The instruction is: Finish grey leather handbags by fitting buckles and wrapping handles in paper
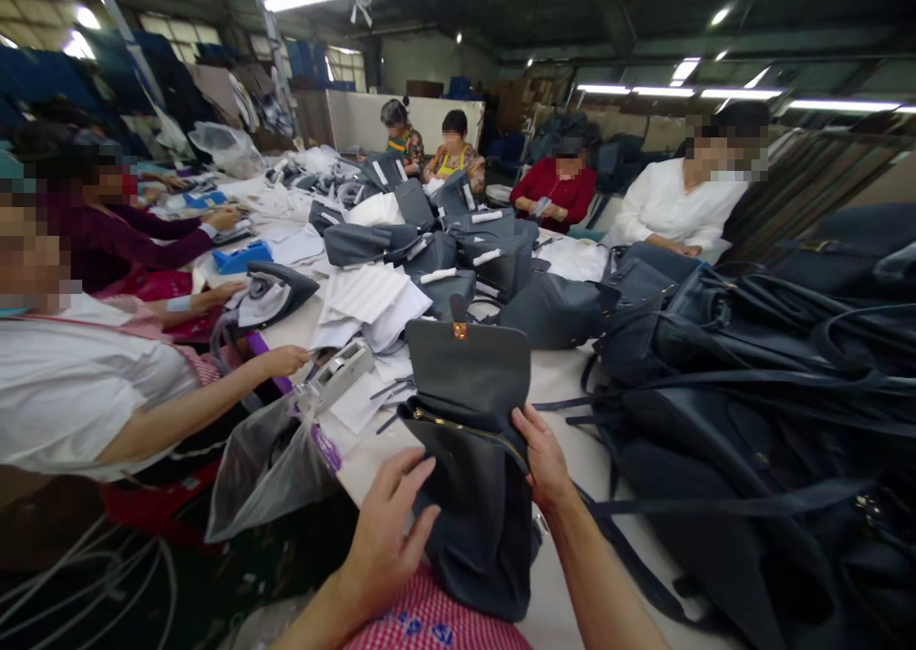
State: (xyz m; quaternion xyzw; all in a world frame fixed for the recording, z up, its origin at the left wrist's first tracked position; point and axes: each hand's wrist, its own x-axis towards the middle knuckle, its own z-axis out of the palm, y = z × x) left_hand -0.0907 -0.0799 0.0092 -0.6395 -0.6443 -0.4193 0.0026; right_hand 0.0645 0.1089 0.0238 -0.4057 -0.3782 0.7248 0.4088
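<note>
A dark navy backpack (472, 526) stands upright against my checked apron at the table's near edge. Its flap (468, 368) is lifted, showing a small tab with a gold-coloured clasp, and a gold zipper runs across the top below it. My right hand (542, 454) grips the bag's right upper edge beside the zipper, thumb in front and fingers partly hidden behind. At the left side, my left hand (392, 512) is held with fingers spread, close to the bag's front; whether the fingertips touch it I cannot tell.
Dark bags with straps (716, 421) are heaped on the right. More bags (436, 249), white paper sheets (372, 302) and a tape dispenser (343, 373) lie on the table (565, 373). A plastic bag (264, 469) hangs at its left edge. Several co-workers sit around; one arm (215, 397) reaches in from the left.
</note>
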